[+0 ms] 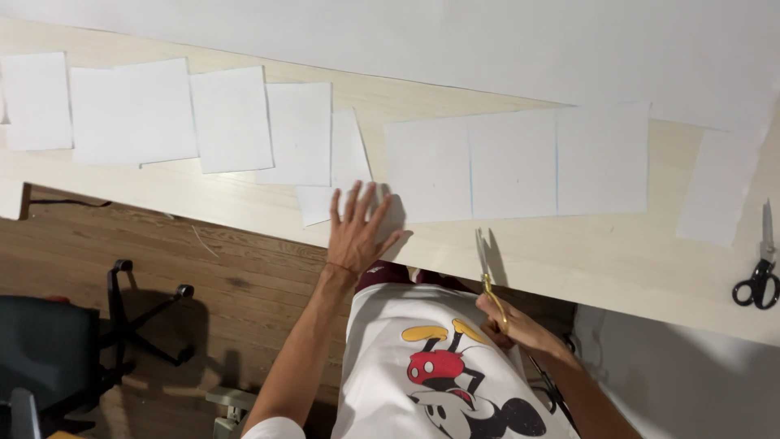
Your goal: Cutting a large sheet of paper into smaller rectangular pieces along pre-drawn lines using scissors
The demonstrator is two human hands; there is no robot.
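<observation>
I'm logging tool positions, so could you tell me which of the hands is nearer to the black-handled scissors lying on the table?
The right hand, holding gold-handled scissors, is nearer; the black-handled scissors lie apart from it, farther right. The left hand rests on paper sheets, much farther left.

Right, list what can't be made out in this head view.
- Gold-handled scissors: the right hand covers the handles, so the grip is hidden.
- Office chair: cut off by the left and bottom edges.
- Paper squares: they overlap, so an exact count is unsure; the left hand covers part of one.
- Black-handled scissors: partly cut by the right edge.
</observation>
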